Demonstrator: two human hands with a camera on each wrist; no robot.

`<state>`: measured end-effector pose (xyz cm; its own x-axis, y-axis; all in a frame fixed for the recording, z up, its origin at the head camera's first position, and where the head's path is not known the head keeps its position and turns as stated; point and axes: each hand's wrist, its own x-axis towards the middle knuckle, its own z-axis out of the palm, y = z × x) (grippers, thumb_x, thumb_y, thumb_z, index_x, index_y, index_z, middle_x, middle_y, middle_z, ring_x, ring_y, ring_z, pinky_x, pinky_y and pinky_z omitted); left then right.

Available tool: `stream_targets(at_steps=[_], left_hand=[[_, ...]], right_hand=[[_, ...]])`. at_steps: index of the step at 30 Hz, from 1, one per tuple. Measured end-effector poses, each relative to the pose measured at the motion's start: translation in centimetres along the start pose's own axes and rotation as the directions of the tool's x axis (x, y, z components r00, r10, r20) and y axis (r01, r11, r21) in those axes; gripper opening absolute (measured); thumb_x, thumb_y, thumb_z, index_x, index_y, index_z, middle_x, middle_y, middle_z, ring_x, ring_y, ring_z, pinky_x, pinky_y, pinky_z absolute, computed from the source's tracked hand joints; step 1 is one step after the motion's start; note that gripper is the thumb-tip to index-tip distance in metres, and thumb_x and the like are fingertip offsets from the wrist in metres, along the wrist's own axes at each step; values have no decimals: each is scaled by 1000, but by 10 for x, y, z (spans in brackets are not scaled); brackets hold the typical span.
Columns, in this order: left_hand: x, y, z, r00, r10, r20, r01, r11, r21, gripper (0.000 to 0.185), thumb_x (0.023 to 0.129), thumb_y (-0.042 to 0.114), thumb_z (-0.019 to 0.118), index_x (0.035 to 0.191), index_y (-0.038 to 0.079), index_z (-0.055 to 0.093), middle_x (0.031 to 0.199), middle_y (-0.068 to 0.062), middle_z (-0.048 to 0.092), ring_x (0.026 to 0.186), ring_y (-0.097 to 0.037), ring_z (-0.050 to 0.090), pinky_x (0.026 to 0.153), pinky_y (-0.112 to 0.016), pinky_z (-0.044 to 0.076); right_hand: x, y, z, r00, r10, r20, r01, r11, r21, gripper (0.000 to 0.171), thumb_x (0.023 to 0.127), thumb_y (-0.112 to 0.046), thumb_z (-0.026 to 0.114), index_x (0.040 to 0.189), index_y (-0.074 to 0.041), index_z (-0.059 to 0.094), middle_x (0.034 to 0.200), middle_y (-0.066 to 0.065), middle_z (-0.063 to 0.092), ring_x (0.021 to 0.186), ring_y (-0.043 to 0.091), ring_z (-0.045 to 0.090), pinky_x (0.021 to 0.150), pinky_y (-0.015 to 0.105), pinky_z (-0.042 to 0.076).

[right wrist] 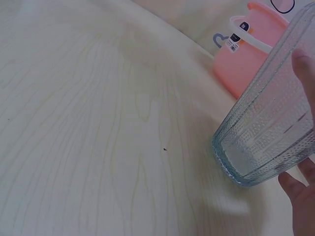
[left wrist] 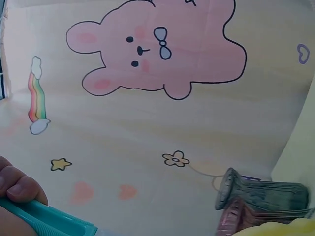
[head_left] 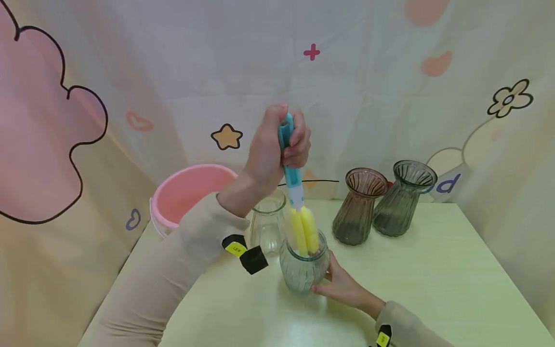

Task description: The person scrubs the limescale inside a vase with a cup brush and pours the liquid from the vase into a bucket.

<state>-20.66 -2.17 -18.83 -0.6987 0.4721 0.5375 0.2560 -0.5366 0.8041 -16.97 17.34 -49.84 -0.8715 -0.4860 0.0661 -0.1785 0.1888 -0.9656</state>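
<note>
My left hand (head_left: 279,140) grips the teal handle (head_left: 293,174) of a bottle brush, held upright above a clear glass vase. The brush's yellow sponge head (head_left: 309,229) reaches down through the vase mouth, its lower end inside the glass. In the left wrist view the handle (left wrist: 54,219) shows at the lower left, with a bit of yellow sponge (left wrist: 280,228) at the bottom right. My right hand (head_left: 340,284) holds the ribbed glass vase (head_left: 301,274) from its right side, thumb and fingers around it. The right wrist view shows the textured vase wall (right wrist: 270,128) and its base close to the table.
Behind the left forearm stands a pink bucket (head_left: 195,188) with a white handle. Another clear glass vase (head_left: 265,231) is just behind the held one. A brownish-pink vase (head_left: 353,217) and a grey vase (head_left: 396,212) stand at the back right of the pale table (head_left: 433,289).
</note>
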Motion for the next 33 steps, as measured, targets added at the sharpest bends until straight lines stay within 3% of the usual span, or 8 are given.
stream_targets(at_steps=[3,11,19,22,27,31,33], left_hand=[[-5,-21,-3,999,-52,-7,52,999,9,42,92,23,18,54,13,31,44,4,26,37,-13,19,38,-25,16],[-27,-66,-4,981,-189,-32,189,982,1,40,92,24,18,54,13,27,45,5,24,38,-10,18,40,-25,15],[-49,-99,-11,987,-149,-61,150,988,22,40,93,26,20,56,11,27,46,4,25,38,-13,17,40,-27,16],[-57,-111,-13,984,-161,-80,164,986,29,39,91,26,21,56,10,26,46,5,25,39,-12,18,40,-26,16],[-70,-133,-19,974,-202,-105,211,974,82,37,89,24,22,57,7,26,47,4,26,40,-11,21,43,-23,20],[-75,-140,-21,975,-189,-116,200,975,101,37,89,26,23,57,8,27,47,4,27,40,-13,20,43,-23,21],[-75,-139,-21,979,-175,-107,186,977,101,37,89,27,23,57,8,27,47,4,27,40,-13,20,42,-23,21]], right_hand=[[-2,0,1,999,32,10,-32,999,3,89,79,-15,70,143,-16,8,147,13,22,134,35,27,103,54,30],[-1,1,3,1000,16,6,-16,1000,-10,91,79,-15,71,144,-17,7,148,12,23,134,34,27,103,52,31],[0,1,4,998,-44,-37,42,997,-62,91,76,-16,74,143,-19,12,146,12,28,132,32,30,100,42,38],[-1,1,4,998,-48,-49,45,997,-55,92,76,-15,74,143,-18,12,145,14,29,131,30,32,100,40,39],[-1,3,4,998,-44,-47,43,999,-22,92,77,-13,73,144,-17,10,145,14,29,131,16,34,101,37,38],[-1,4,5,998,-55,-37,54,998,-7,90,78,-12,72,143,-17,10,145,15,28,127,0,35,101,39,37],[-1,4,6,998,-48,-37,48,999,-4,91,78,-12,72,144,-16,9,145,15,28,126,-2,35,101,41,36]])
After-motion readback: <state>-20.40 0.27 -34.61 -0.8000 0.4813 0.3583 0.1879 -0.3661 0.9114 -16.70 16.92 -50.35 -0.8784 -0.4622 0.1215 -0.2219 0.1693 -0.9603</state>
